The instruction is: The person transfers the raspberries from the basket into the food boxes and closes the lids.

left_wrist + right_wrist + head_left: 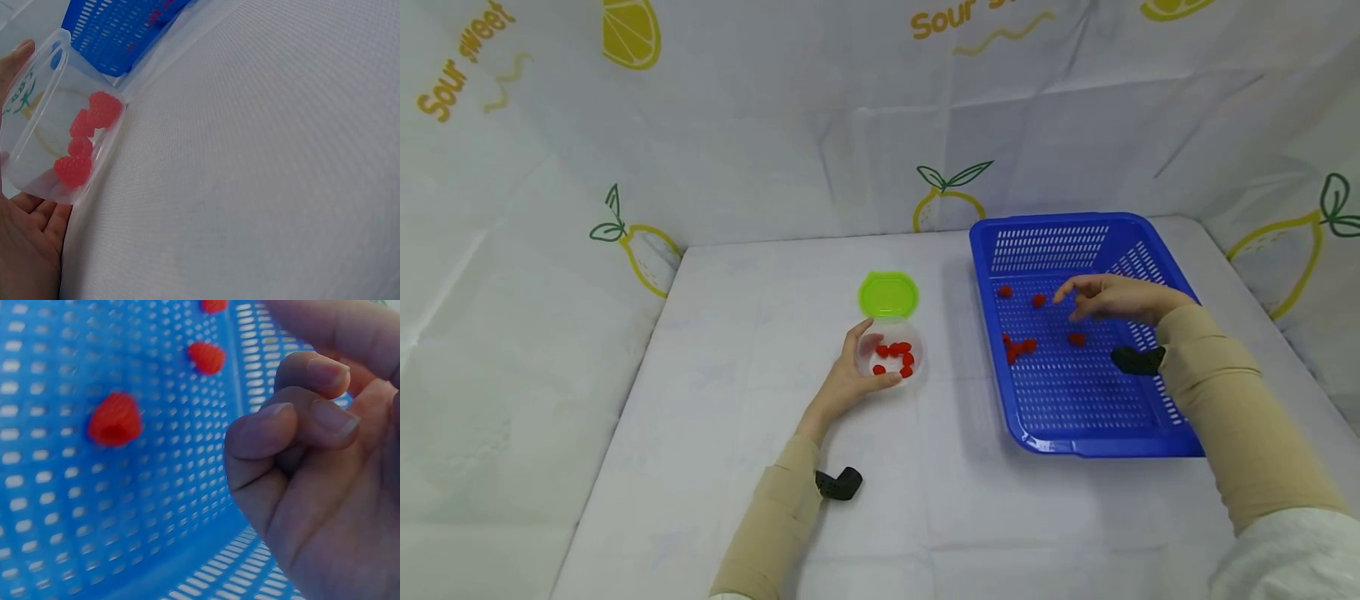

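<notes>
My left hand (pixel 844 383) grips a clear plastic cup (pixel 47 94) from its left side, thumb and fingers spread around the wall. Several red raspberries (pixel 74 170) lie at the bottom of the cup. Just behind it, a bright green lid (pixel 889 296) lies on the table. Over the blue basket (pixel 1052 443) hovers my right hand (pixel 1116 298), holding nothing; its index finger reaches out while the others bend loosely. Near that hand, single raspberries (pixel 115 420) lie on the basket floor, apart from the fingers. A cluster of raspberries (pixel 1017 348) lies by the basket's left wall.
The basket has raised slotted walls and stands on the right of the white-covered table (pixel 715 400). A white cloth printed with lemons (pixel 760 125) hangs behind and at the sides. Black wrist mounts (pixel 840 483) stick out from both forearms.
</notes>
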`<state>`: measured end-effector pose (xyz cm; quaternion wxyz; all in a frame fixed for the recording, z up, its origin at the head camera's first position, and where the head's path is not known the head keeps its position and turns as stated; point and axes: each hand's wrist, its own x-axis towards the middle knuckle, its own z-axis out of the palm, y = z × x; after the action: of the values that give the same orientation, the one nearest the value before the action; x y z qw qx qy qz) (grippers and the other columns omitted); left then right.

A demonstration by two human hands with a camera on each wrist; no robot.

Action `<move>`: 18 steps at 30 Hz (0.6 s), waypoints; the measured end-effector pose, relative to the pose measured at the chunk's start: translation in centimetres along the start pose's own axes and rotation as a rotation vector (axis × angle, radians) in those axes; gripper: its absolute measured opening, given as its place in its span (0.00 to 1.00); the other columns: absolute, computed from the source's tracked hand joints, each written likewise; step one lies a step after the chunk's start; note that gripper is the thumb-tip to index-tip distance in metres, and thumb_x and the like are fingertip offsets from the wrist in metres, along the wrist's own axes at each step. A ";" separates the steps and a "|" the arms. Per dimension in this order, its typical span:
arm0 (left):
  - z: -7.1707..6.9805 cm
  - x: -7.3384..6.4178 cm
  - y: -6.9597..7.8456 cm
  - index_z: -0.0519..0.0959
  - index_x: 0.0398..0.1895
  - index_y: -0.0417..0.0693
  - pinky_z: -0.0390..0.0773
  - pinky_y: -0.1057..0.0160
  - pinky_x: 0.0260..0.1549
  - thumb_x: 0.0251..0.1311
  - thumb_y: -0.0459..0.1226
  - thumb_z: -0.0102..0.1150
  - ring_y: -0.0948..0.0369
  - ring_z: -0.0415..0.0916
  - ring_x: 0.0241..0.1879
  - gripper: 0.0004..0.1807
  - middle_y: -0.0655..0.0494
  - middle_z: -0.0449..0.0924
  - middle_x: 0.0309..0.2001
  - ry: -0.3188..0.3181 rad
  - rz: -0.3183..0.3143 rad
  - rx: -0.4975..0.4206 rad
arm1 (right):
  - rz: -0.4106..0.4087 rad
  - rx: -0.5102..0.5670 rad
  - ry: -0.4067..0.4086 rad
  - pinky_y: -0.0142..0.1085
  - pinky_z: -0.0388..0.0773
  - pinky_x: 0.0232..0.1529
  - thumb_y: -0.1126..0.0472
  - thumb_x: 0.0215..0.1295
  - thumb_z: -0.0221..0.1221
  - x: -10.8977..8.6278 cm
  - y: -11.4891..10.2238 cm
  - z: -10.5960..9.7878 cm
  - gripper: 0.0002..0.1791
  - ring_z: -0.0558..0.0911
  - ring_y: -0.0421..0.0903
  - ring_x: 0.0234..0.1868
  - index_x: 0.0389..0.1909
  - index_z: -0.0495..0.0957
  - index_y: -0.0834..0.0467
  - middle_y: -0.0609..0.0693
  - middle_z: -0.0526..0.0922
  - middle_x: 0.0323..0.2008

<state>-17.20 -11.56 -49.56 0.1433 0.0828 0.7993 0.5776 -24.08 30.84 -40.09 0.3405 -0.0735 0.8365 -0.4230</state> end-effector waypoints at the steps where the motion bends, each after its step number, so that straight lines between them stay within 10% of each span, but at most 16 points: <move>1: 0.0 0.0 0.0 0.49 0.66 0.78 0.51 0.41 0.68 0.44 0.50 0.71 0.60 0.52 0.70 0.49 0.66 0.65 0.64 0.000 0.002 0.000 | 0.005 0.007 -0.011 0.39 0.67 0.41 0.65 0.64 0.53 0.0 0.2 0.0 0.14 0.68 0.43 0.34 0.50 0.71 0.59 0.44 0.64 0.27; 18: 0.0 0.1 -0.1 0.49 0.67 0.75 0.52 0.44 0.69 0.44 0.48 0.71 0.61 0.55 0.68 0.49 0.64 0.66 0.64 -0.001 0.011 -0.022 | 0.183 -0.013 -0.116 0.36 0.68 0.41 0.68 0.57 0.54 1.2 3.7 0.0 0.20 0.68 0.43 0.36 0.51 0.67 0.65 0.46 0.67 0.32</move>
<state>-17.25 -11.58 -49.66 0.1414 0.0857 0.7924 0.5871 -24.33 32.68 -43.47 0.4249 -0.0232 0.8215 -0.3796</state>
